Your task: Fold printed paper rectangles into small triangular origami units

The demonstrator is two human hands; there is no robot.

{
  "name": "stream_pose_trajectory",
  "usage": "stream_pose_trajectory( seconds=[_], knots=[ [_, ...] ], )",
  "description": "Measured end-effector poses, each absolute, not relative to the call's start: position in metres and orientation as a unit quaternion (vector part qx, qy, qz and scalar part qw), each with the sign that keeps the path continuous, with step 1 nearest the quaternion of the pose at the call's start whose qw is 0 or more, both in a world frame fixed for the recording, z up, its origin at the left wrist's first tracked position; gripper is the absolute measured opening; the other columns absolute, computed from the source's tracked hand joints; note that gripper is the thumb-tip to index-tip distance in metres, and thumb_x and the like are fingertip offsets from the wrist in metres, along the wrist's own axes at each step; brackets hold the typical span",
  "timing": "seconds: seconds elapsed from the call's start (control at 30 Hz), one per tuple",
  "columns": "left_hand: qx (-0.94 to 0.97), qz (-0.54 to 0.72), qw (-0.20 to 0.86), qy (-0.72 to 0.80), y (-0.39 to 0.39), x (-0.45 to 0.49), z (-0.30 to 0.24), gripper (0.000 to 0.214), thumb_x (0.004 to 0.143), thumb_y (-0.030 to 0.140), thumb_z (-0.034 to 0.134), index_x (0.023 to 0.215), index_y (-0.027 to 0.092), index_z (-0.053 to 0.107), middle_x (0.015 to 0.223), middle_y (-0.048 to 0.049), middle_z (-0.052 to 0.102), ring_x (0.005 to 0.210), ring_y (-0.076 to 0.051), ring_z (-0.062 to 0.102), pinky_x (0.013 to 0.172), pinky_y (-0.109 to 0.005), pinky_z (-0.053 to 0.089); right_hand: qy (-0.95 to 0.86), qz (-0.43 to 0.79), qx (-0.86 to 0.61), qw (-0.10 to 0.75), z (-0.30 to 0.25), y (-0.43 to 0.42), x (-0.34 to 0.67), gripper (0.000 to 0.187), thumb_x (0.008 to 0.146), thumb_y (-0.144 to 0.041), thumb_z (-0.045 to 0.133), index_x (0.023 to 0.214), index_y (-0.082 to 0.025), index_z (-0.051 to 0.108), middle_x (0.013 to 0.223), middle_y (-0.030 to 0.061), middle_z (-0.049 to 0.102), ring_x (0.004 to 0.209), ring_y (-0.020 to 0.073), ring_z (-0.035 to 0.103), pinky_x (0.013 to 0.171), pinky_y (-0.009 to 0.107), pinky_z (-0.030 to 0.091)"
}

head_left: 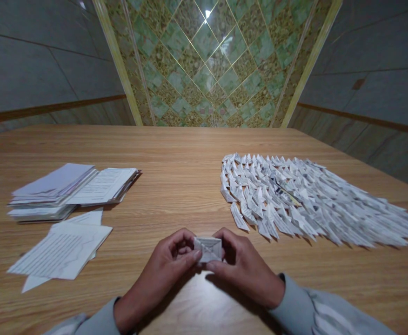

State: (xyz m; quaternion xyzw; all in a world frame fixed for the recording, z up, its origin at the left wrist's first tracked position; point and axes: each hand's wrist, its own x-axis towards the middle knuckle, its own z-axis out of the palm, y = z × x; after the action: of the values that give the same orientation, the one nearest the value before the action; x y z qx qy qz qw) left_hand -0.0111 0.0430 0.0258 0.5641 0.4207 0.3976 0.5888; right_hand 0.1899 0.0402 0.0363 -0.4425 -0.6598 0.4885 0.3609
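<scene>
A small folded piece of printed paper (210, 249), rectangular with crossing crease lines, is held up between both hands near the front of the table. My left hand (176, 257) pinches its left edge, the thumb on the near face. On its right edge my right hand (240, 264) closes, thumb at the lower corner. Fingers behind the paper are partly hidden. Off to the right stand many folded paper boats (259, 197) in close rows, made of similar printed paper.
Loose printed sheets (64, 249) lie at the left of the wooden table (176, 186). Behind them rise stacks of paper (50, 188), one with a printed page (104, 184) on top. A tiled wall (210, 60) stands beyond the far edge.
</scene>
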Motion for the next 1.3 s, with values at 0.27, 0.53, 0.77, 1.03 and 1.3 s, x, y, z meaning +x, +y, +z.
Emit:
stream_pose_trajectory(
  seconds=[0.27, 0.53, 0.77, 1.03, 1.3],
  knots=[
    [0.769, 0.376, 0.318, 0.408, 0.040, -0.011, 0.033, 0.008, 0.089, 0.013, 0.059, 0.089, 0.021, 0.062, 0.095, -0.0043, 0.069, 0.089, -0.021, 0.063, 0.080, -0.032, 0.048, -0.814, 0.172, -0.403, 0.382, 0.027, 0.042, 0.197, 0.017, 0.081, -0.001, 0.059, 0.077, -0.018, 0.057, 0.078, 0.0014, 0.059, 0.080, 0.0189, 0.051, 0.071, 0.031, 0.035],
    [0.872, 0.271, 0.154, 0.377, 0.041, -0.010, 0.022, 0.012, 0.094, 0.015, 0.054, 0.083, 0.020, 0.056, 0.080, -0.0032, 0.062, 0.075, -0.021, 0.056, 0.066, -0.030, 0.043, -0.876, 0.031, -0.400, 0.268, 0.027, 0.046, 0.197, 0.020, 0.092, -0.014, 0.065, 0.073, -0.018, 0.059, 0.077, 0.0019, 0.060, 0.077, 0.0189, 0.047, 0.071, 0.032, 0.032],
    [0.882, 0.199, 0.153, 0.398, 0.042, -0.010, 0.019, 0.009, 0.093, 0.017, 0.060, 0.085, 0.019, 0.063, 0.085, -0.0045, 0.065, 0.079, -0.022, 0.059, 0.069, -0.032, 0.043, -0.893, 0.065, -0.418, 0.156, 0.035, 0.044, 0.204, 0.015, 0.092, -0.021, 0.069, 0.078, -0.020, 0.064, 0.081, 0.0006, 0.064, 0.086, 0.0200, 0.050, 0.086, 0.036, 0.032],
    [0.895, 0.187, 0.124, 0.385, 0.038, -0.013, 0.020, 0.009, 0.096, 0.021, 0.059, 0.087, 0.019, 0.060, 0.081, -0.0033, 0.065, 0.075, -0.022, 0.057, 0.067, -0.033, 0.041, -0.909, 0.067, -0.380, 0.157, 0.038, 0.041, 0.205, 0.017, 0.097, -0.028, 0.062, 0.082, -0.021, 0.063, 0.087, 0.0018, 0.064, 0.086, 0.0195, 0.049, 0.082, 0.035, 0.033],
    [0.911, 0.194, 0.160, 0.328, 0.040, -0.013, 0.022, 0.016, 0.101, 0.022, 0.053, 0.090, 0.021, 0.065, 0.087, -0.0044, 0.068, 0.081, -0.021, 0.058, 0.072, -0.031, 0.043, -0.916, 0.092, -0.367, 0.136, 0.036, 0.041, 0.205, 0.015, 0.096, -0.029, 0.064, 0.084, -0.020, 0.063, 0.084, 0.0019, 0.065, 0.084, 0.0194, 0.050, 0.080, 0.035, 0.033]
  ],
)
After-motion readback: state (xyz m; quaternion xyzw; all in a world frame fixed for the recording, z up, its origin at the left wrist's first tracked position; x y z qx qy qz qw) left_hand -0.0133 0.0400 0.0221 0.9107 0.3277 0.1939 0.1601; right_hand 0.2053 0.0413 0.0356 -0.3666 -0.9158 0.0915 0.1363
